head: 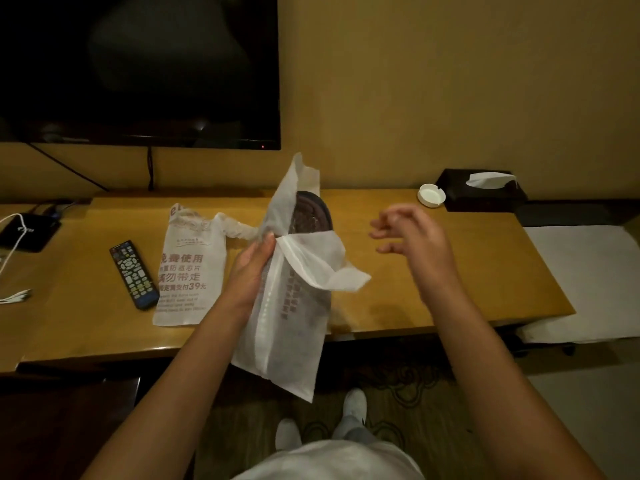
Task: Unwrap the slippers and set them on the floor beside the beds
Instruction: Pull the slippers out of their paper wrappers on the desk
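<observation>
My left hand (251, 268) grips a white non-woven wrapper (287, 327) held upright over the desk's front edge. The wrapper is torn open at the top, and the dark brown sole of a slipper (311, 216) pokes out of it. A loose torn flap of the wrapper hangs to the right. My right hand (408, 237) hovers to the right of the wrapper, fingers apart and holding nothing. A second white wrapper (188, 271) with printed red text lies flat on the desk to the left; whether it holds slippers I cannot tell.
A yellow wooden desk (433, 289) runs along the wall under a dark TV (138, 67). On it lie a black remote (133, 273), a black box with white cable (24, 230), a white ashtray (431, 194) and a tissue box (485, 190). Patterned carpet and my feet show below.
</observation>
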Demonstrator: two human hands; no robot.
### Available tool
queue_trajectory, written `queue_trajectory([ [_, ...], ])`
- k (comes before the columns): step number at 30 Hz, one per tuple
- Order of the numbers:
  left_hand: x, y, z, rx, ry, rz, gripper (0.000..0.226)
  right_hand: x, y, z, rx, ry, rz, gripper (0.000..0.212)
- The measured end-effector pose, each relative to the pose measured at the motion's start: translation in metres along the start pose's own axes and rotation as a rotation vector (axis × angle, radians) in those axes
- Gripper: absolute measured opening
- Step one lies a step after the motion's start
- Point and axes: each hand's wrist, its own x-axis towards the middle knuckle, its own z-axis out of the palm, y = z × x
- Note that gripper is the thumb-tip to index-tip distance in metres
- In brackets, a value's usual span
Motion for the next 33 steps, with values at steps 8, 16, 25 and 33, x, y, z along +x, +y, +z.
queue_trajectory([
  [8, 0.002, 0.005, 0.011, 0.435, -0.219, 0.223, 0.028, 0.013, -0.008, 0.027, -0.221, -0.274, -0.069, 0.023],
  [16, 0.003, -0.016, 0.035, 0.744, -0.345, 0.301, 0.017, 0.006, -0.027, 0.066, -0.986, -0.476, -0.455, 0.024],
  [25, -0.006, -0.039, 0.029, 0.443, -0.141, 0.177, 0.018, -0.02, -0.002, 0.034, -0.448, -0.644, -0.216, 0.018],
  [33, 0.0, -0.031, 0.038, 0.578, -0.143, 0.208, 0.024, 0.013, 0.027, -0.01, -0.531, -0.421, 0.05, 0.039],
])
